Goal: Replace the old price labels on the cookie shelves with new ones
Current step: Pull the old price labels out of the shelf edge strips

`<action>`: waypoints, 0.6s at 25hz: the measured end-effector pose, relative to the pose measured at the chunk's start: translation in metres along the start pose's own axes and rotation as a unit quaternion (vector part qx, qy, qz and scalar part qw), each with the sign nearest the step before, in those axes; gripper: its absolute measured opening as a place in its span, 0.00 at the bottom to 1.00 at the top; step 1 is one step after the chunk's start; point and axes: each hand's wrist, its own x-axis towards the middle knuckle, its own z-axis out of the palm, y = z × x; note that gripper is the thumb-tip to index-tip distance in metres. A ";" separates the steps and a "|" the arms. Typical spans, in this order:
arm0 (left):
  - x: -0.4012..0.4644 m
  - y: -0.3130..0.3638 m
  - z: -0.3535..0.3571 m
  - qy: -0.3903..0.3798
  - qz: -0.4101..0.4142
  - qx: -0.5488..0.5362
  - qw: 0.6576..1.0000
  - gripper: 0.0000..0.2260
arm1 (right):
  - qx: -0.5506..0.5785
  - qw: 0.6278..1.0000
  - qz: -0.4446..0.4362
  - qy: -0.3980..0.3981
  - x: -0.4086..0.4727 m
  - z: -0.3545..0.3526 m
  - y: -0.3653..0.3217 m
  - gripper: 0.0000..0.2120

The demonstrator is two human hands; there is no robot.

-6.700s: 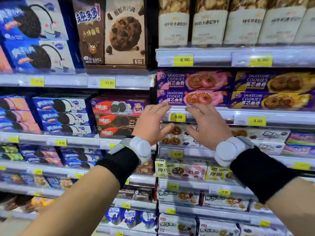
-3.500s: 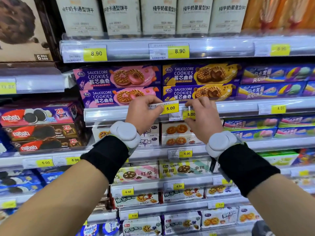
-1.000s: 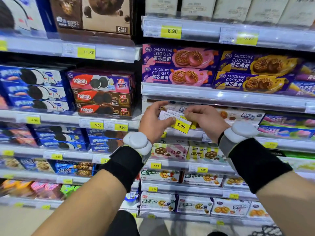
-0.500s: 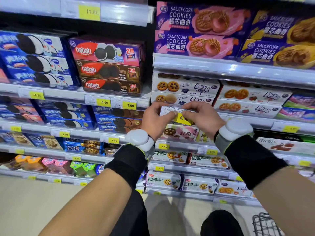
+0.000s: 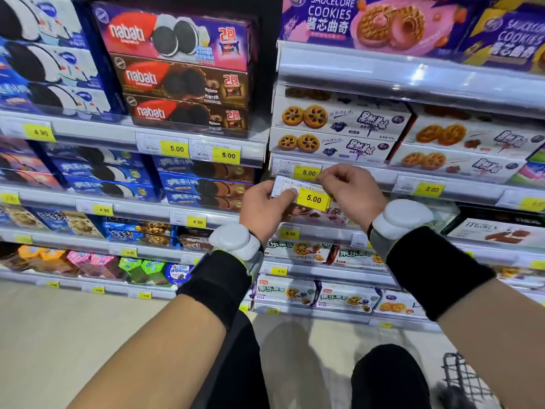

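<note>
We hold a loose paper price label (image 5: 306, 196), white with a yellow "5.00" patch, just below the clear label rail (image 5: 383, 180) under the white boxes of flower-shaped jam cookies (image 5: 330, 143). Our left hand (image 5: 264, 209) pinches the label's white left end between thumb and forefinger; our right hand (image 5: 351, 191) is curled with its fingertips brought together at the rail, right beside the "5.00" label seated in the rail (image 5: 298, 172). Whether those fingertips are on the seated label's edge, on the rail's lip, or on the upper corner of the loose slip, we cannot tell.

We judge the slip as nearly weightless, thin and floppy: it will bend or crease if we squeeze it mid-span, and it may slither out of dry fingers. So we want light pinches at the short ends or corners, keeping it flat and taut between both hands. The rail's plastic front looks springy and glossy; the label likely slides in behind it only if one long edge is fed straight. The seated label offers little to grip, so a fingernail at its exposed corner seems the best hold.
</note>
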 end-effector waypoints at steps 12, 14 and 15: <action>0.022 -0.035 -0.016 0.020 -0.025 -0.022 0.999 0.05 | -0.353 0.915 -0.173 0.094 0.036 0.020 0.018 0.14; 0.023 -0.041 -0.019 0.027 -0.039 -0.037 0.998 0.05 | -0.393 0.893 -0.189 0.109 0.038 0.022 0.023 0.16; 0.024 -0.043 -0.020 0.030 -0.042 -0.044 0.998 0.05 | -0.402 0.887 -0.196 0.116 0.038 0.023 0.025 0.16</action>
